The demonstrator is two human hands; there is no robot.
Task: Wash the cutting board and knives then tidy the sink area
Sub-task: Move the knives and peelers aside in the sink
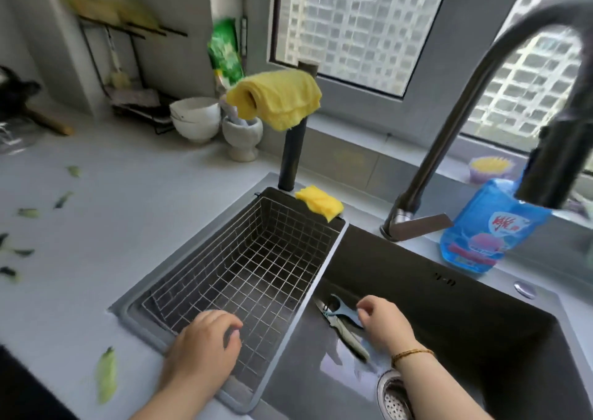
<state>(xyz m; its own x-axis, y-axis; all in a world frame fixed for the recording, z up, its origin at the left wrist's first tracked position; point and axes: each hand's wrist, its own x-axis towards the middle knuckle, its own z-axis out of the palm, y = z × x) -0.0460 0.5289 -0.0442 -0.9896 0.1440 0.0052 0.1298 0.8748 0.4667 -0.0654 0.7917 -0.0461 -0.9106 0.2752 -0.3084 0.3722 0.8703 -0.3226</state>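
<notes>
A: How far along?
B: Barely begun, I'd judge — slack left hand (199,345) on the steel wire basket (272,227), right hand (385,323) at the pale-handled knife (351,339) in the dark sink (465,307), grip unclear.
A: Beyond?
B: Yellow sponge (319,206) untouched; cutting board unseen.

Home kitchen, sink (449,278), faucet (481,76), bowls (195,117)

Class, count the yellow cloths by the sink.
2. One draped cloth tops the black post; one folded cloth lies at the basket's back corner. Blurred yellow things on the rack may be more.
</notes>
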